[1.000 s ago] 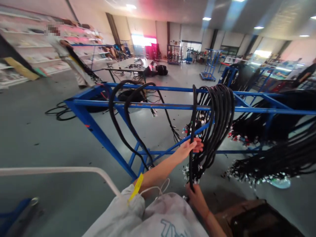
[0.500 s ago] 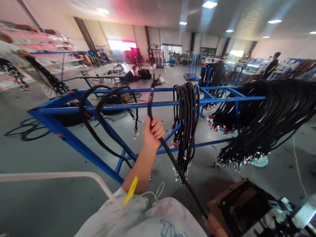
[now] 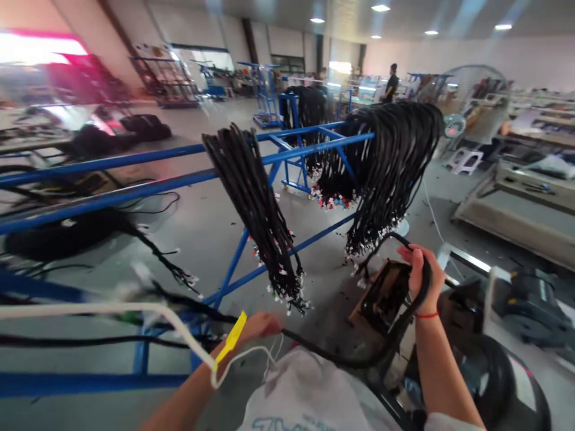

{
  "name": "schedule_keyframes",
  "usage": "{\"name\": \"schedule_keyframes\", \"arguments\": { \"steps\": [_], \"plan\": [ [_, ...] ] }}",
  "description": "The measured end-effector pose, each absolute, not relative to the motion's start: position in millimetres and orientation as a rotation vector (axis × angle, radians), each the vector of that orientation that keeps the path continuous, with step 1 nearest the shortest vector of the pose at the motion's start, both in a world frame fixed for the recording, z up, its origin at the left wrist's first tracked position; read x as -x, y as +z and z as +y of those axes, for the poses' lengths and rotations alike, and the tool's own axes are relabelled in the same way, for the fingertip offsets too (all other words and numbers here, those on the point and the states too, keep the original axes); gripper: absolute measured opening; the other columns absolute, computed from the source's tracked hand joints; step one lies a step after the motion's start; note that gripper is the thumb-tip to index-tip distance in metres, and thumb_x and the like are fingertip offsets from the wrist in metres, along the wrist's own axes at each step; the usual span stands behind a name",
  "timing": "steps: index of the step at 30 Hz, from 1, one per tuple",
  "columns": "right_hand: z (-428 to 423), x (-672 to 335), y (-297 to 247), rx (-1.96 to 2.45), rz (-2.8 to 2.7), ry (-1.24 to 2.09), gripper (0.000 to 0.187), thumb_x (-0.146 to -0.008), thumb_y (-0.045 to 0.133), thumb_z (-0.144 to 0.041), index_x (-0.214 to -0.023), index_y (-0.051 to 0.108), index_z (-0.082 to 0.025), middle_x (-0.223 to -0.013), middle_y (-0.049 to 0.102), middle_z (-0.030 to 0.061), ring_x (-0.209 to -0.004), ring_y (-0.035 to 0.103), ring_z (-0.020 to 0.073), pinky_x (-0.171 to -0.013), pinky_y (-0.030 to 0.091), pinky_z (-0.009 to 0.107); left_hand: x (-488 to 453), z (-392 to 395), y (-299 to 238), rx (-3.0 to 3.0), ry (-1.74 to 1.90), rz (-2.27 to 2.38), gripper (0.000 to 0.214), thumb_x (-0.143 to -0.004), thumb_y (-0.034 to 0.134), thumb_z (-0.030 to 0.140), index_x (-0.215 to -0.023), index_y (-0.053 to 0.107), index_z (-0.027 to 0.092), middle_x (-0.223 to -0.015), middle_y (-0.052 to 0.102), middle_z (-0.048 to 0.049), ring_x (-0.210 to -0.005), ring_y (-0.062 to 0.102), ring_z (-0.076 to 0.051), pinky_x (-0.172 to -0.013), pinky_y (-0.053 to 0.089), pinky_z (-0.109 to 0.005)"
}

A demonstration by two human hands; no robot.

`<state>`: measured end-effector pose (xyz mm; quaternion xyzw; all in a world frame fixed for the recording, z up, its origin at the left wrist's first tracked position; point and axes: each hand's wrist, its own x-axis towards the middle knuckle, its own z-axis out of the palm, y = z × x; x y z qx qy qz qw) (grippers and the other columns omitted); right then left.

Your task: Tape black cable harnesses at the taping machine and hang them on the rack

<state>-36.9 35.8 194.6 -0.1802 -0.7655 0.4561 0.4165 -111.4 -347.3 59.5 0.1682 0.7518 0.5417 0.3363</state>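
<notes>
A black sleeved wire harness [image 3: 335, 357] runs in a sagging loop across the front of my shirt. My left hand [image 3: 264, 325], somewhat blurred, is closed around it low at the middle. My right hand [image 3: 426, 276] grips the same harness on the right, thumb up, where it bends over the palm. Beyond that hand its branched end hangs with small white connectors. In front of me, a bundle of similar harnesses [image 3: 251, 197] is draped over the blue metal rack [image 3: 175, 185].
A thicker mass of harnesses [image 3: 390, 161] hangs farther along the rack. Below it stands an open cardboard box [image 3: 359, 314], with a black machine [image 3: 487, 383] at the lower right. A white hose [image 3: 112, 309] crosses the left side. A person [image 3: 392, 84] stands in the background.
My view has swung right. The left hand has come down from the rack with the harness, and the right hand has risen with its part of it.
</notes>
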Motion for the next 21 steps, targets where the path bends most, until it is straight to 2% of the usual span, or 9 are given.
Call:
{"name": "schedule_keyframes", "arguments": {
  "steps": [1,5,8,11,12,14,17,19,21],
  "plan": [
    [29,27,202,0.381,-1.892,1.161,0.04,-0.092,0.048,-0.052,-0.103,0.066,-0.019,-0.09,0.073,0.0104,-0.085,0.07,0.0258,-0.08,0.054,0.04,119,-321,69,-0.366,1.425,1.848,0.054,-0.069,0.061,0.069,-0.058,0.061,0.017,-0.051,0.059,-0.002,-0.044,0.05,-0.014,-0.041,0.031,-0.022],
    [-6,-28,199,0.087,-2.048,1.12,0.022,-0.089,0.06,-0.036,-0.105,0.071,-0.028,-0.101,0.072,0.0077,-0.094,0.069,0.0245,-0.087,0.055,0.039,147,-172,120,-0.164,1.587,1.224,0.052,-0.087,0.047,0.065,-0.089,0.066,0.016,-0.089,0.071,-0.0107,-0.076,0.066,-0.019,-0.06,0.048,-0.026],
    [-33,-74,174,-0.115,-2.206,1.106,0.03,-0.084,0.064,-0.025,-0.111,0.072,-0.037,-0.114,0.07,0.0045,-0.101,0.068,0.025,-0.086,0.056,0.039,171,-64,155,-0.154,1.687,0.998,0.051,-0.098,0.032,0.053,-0.086,0.061,0.012,-0.082,0.067,-0.0093,-0.072,0.062,-0.014,-0.061,0.049,-0.022],
    [-50,-109,138,-0.219,-2.511,1.22,0.049,-0.083,0.056,-0.016,-0.118,0.066,-0.048,-0.129,0.062,-0.002,-0.118,0.059,0.0258,-0.095,0.052,0.046,195,11,184,-0.295,1.691,1.026,0.039,-0.103,0.026,0.029,-0.077,0.052,0.015,-0.057,0.048,0.0026,-0.047,0.041,-0.006,-0.048,0.039,-0.015],
    [-51,-116,127,-0.152,-2.581,1.274,0.05,-0.081,0.054,-0.014,-0.116,0.068,-0.048,-0.132,0.059,-0.0025,-0.122,0.056,0.0268,-0.098,0.05,0.049,198,28,192,-0.353,1.658,1.017,0.036,-0.103,0.027,0.025,-0.075,0.05,0.016,-0.053,0.04,0.0058,-0.043,0.033,-0.004,-0.043,0.034,-0.013],
    [-43,-120,110,0.194,-2.517,1.346,0.043,-0.078,0.054,-0.015,-0.105,0.074,-0.041,-0.133,0.058,0.0015,-0.124,0.054,0.0306,-0.1,0.047,0.054,191,48,199,-0.448,1.563,0.97,0.03,-0.101,0.034,0.025,-0.074,0.047,0.017,-0.051,0.028,0.0094,-0.038,0.022,-0.003,-0.037,0.024,-0.011],
    [-11,-101,110,0.763,-1.956,1.453,0.027,-0.08,0.061,-0.029,-0.103,0.075,-0.029,-0.126,0.063,0.0097,-0.116,0.059,0.0322,-0.101,0.045,0.057,154,42,189,-0.605,1.252,0.89,0.032,-0.094,0.051,0.043,-0.075,0.045,0.018,-0.05,0.025,0.0112,-0.036,0.017,-0.004,-0.032,0.014,-0.013],
    [20,-73,125,0.902,-1.501,1.649,0.036,-0.078,0.068,-0.043,-0.109,0.071,-0.024,-0.119,0.067,0.0114,-0.11,0.063,0.0292,-0.101,0.045,0.054,129,16,171,-0.769,1.02,0.821,0.044,-0.086,0.056,0.059,-0.072,0.041,0.02,-0.048,0.026,0.0114,-0.034,0.016,-0.004,-0.031,0.012,-0.014],
    [51,-43,142,0.821,-1.093,1.903,0.046,-0.075,0.067,-0.057,-0.101,0.069,-0.02,-0.109,0.07,0.0126,-0.103,0.066,0.0263,-0.096,0.05,0.046,122,-17,152,-0.853,0.93,0.748,0.053,-0.081,0.056,0.069,-0.067,0.037,0.021,-0.044,0.022,0.0118,-0.033,0.014,-0.004,-0.031,0.01,-0.015]
  ]
}}
